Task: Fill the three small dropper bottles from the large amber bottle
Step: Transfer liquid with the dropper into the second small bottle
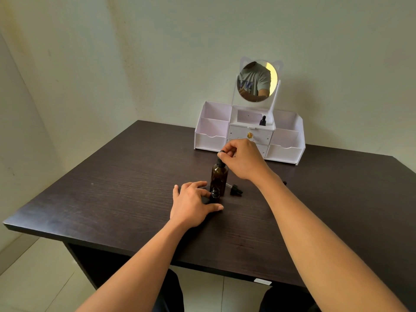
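Large amber bottle (219, 177): upright at frame centre on dark table (112, 188), right hand (244, 159) pinching its dropper top (221, 154); left hand (193, 204) grips uncapped small dropper bottle (215, 194) just in front, loose dropper cap (236, 190) beside; filling judged barely begun, one capped bottle (262, 120) waiting in white organizer (211, 140).

A white cosmetics organiser (210, 140) with small drawers and a round, cat-eared mirror (256, 81) stands at the back of a dark wood-grain worktop (112, 188), against a pale wall (157, 52).
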The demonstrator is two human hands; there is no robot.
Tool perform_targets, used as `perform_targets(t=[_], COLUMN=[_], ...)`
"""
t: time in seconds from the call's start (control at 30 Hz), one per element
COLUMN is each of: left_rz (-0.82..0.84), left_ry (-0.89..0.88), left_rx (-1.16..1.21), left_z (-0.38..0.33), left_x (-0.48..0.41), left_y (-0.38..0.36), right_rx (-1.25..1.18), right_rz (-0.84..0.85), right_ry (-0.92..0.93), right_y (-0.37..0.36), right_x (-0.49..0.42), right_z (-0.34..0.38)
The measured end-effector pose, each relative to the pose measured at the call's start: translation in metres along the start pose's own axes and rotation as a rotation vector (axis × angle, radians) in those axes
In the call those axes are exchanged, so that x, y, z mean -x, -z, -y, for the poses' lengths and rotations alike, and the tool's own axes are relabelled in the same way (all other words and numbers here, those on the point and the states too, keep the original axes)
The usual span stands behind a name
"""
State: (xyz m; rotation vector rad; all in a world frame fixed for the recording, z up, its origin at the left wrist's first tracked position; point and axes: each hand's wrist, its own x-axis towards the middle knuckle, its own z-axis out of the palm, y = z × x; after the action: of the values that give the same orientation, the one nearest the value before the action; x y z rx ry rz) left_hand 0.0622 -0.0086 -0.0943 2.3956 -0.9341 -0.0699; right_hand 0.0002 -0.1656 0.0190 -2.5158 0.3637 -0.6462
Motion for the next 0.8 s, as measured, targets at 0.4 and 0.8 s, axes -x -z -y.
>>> perform_targets(t=[0.4, 0.8], left_rz=[-0.008, -0.006], left_ry=[0.003, -0.005], left_rx=[0.000, 0.015], left_z=[0.001, 0.000], left_x=[-0.001, 0.000], left_y=[-0.002, 0.000], right_rx=[-0.070, -0.273], right_rz=[0.015, -0.324], right_ry=[-0.068, 0.008], right_y=[-0.002, 0.031], right_x=[0.001, -0.002], right_z=[-0.002, 0.010])
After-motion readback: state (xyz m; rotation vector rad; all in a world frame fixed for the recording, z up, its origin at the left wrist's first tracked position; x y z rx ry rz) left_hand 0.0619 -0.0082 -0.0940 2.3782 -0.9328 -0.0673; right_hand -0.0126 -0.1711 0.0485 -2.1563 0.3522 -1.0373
